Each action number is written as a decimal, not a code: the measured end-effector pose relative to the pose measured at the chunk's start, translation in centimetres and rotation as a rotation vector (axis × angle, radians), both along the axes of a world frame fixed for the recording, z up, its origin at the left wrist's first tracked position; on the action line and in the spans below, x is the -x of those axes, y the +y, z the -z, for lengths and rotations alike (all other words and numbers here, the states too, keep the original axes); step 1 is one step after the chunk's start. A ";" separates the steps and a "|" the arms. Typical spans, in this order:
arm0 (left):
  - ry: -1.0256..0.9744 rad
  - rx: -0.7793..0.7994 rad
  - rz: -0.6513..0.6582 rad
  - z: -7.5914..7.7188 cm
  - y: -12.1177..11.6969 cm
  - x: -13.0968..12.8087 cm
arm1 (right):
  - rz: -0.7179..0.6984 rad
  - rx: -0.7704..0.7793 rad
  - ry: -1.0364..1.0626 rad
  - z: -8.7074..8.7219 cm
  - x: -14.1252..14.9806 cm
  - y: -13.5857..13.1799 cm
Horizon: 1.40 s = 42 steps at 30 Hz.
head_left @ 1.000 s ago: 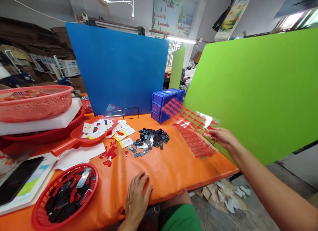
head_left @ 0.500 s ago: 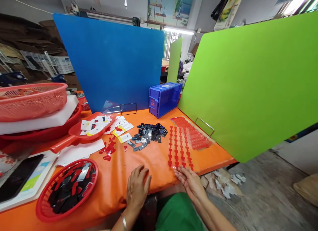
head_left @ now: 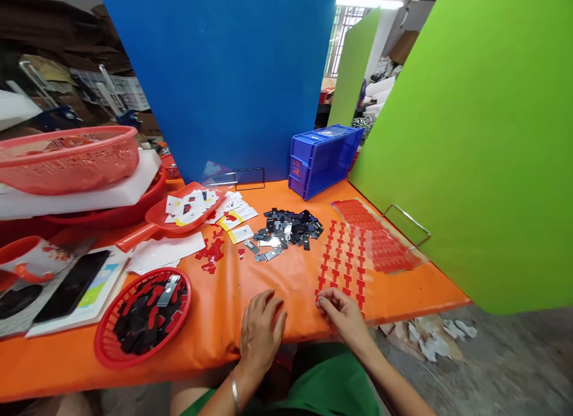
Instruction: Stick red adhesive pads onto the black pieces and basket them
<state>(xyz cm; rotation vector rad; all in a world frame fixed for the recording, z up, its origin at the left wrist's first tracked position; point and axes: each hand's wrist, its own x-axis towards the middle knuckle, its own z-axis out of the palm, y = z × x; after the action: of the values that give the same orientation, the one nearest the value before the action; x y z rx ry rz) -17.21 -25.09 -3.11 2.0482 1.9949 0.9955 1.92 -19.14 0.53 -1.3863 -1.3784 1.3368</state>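
Note:
My left hand [head_left: 261,327] lies flat, fingers slightly apart, on the orange table cover [head_left: 277,279] at its near edge, holding nothing. My right hand [head_left: 342,311] rests at the near end of a clear sheet of red T-shaped stickers [head_left: 344,262], fingers curled and pinching at its lower edge. A stack of similar red sticker sheets [head_left: 378,237] lies just right of it. A pile of small black and silver parts [head_left: 286,230] sits beyond my hands. Loose red sticker bits [head_left: 212,252] lie to its left.
A red round basket [head_left: 143,314] of black and red pieces sits at the near left, next to a phone [head_left: 71,279] on a booklet. A red scoop [head_left: 179,216] holds white cards. A blue bin [head_left: 324,156], a blue panel [head_left: 219,76] and a green panel [head_left: 474,141] enclose the table.
My right hand has brought a sticker sheet from the stack at the right down in front of me and laid it flat. My left hand stayed put. The view shifted.

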 end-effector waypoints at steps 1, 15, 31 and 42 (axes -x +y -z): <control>-0.003 0.011 -0.002 -0.1 0.0 0.0 | -0.040 -0.063 -0.063 0.1 0.4 0.8; -0.046 0.095 -0.014 -1.0 -0.2 -0.1 | -0.573 -0.822 -0.762 1.5 9.8 12.3; -1.587 0.539 -0.185 -4.6 2.5 1.9 | -0.402 -0.925 -0.240 0.8 6.1 2.6; -1.337 0.518 -0.137 -4.2 3.0 1.6 | -0.263 -0.716 -0.215 1.7 4.4 0.6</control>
<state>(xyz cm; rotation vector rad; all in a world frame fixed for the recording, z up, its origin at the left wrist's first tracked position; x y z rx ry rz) -18.85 -22.09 1.04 0.5876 1.3521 1.1845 -2.50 -18.57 -1.12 -0.8909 -1.9823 0.7189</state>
